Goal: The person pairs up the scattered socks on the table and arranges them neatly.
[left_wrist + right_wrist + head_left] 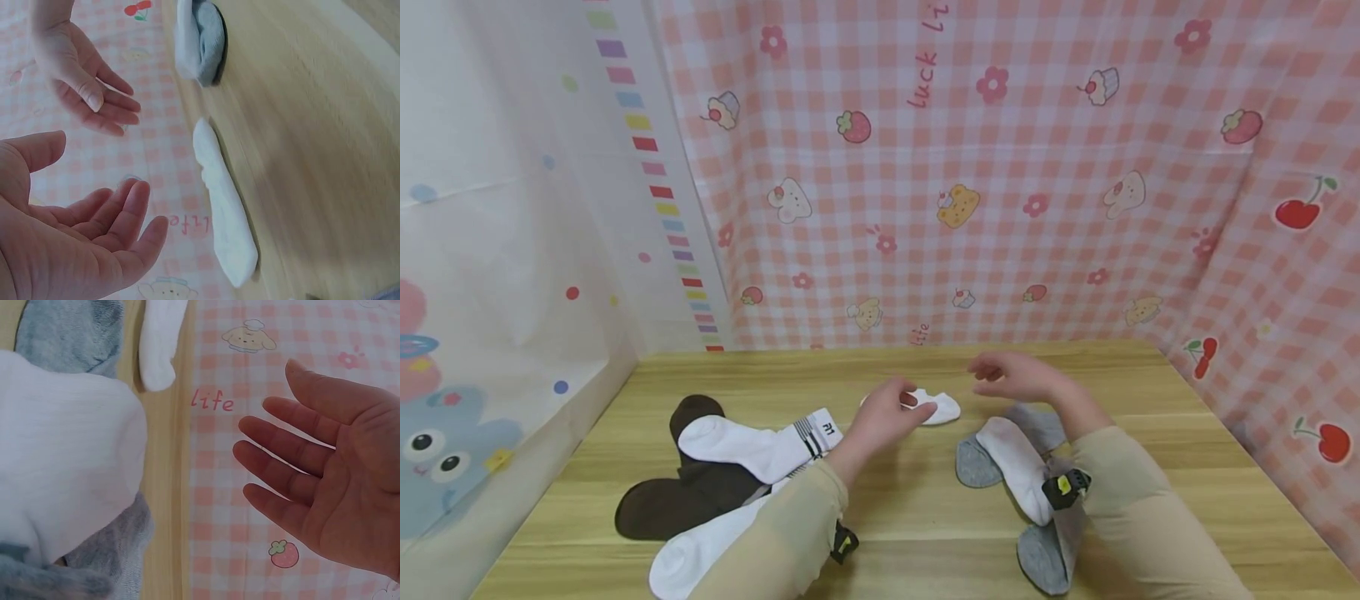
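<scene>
A small white sock (943,408) lies flat toward the back of the wooden table, partly hidden in the head view by my left hand (883,419). That hand hovers beside it with relaxed, slightly bent fingers and holds nothing. My right hand (1011,377) is raised to the right of the sock, its palm bare and fingers spread in the right wrist view. In the left wrist view the whole white sock (226,209) shows stretched lengthwise, apart from both hands. Below my right forearm lie another white sock (1015,467) and grey socks (977,462).
On the left, white socks (730,444) with dark stripes at the cuff overlap dark brown socks (658,510). A pink checked cloth (880,167) hangs behind the wooden table (917,500), and a white patterned cloth (497,233) hangs at the left.
</scene>
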### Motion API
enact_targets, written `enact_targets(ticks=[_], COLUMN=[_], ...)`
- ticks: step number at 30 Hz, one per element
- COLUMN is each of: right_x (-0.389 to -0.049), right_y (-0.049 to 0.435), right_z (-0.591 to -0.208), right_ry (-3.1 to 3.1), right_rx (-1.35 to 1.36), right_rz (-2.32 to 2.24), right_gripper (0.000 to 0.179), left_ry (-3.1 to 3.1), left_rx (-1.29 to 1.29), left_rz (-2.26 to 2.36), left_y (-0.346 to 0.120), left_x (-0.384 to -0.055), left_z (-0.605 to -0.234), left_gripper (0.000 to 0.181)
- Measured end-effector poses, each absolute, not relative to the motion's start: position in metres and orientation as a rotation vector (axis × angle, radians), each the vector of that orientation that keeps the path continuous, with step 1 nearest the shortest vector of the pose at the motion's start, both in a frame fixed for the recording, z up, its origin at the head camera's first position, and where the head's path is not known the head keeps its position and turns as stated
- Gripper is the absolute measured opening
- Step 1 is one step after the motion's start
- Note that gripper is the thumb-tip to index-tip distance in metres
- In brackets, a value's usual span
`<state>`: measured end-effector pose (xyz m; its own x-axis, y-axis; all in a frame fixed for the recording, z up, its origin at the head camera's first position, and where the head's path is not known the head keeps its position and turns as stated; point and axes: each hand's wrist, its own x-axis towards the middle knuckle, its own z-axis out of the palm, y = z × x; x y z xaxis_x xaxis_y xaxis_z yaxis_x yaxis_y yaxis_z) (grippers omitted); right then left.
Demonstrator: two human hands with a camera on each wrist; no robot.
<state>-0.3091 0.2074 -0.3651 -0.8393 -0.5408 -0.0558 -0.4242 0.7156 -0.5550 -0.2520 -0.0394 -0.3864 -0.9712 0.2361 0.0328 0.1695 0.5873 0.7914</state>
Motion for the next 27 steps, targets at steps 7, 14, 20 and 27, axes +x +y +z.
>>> enact_targets(ticks=[7, 14, 20, 27], right_x=[-0.307, -0.304, -0.302, -0.301], right_y=[0.213, 0.217, 0.224, 0.23], right_z=[-0.359, -0.356, -0.355, -0.358], right_ry=[2.723, 2.73, 2.709, 2.697], right_rx=[-0.764, -0.749, -0.778, -0.813], right_rz=[-0.817, -0.817, -0.84, -0.829], right_gripper=[0.042, 0.041, 0.041, 0.042], left_ry=[2.676, 2.614, 2.555, 2.482], left_rx=[0.395, 0.438, 0.468, 0.467], left_rz=[1.442, 1.525, 1.6, 1.629], left_y=[-0.032, -0.025, -0.019, -0.012], left_x=[-0.244, -0.235, -0.226, -0.217], left_z=[-0.39, -0.395, -0.398, -0.399], left_gripper=[0.048, 0.044, 0.038, 0.037])
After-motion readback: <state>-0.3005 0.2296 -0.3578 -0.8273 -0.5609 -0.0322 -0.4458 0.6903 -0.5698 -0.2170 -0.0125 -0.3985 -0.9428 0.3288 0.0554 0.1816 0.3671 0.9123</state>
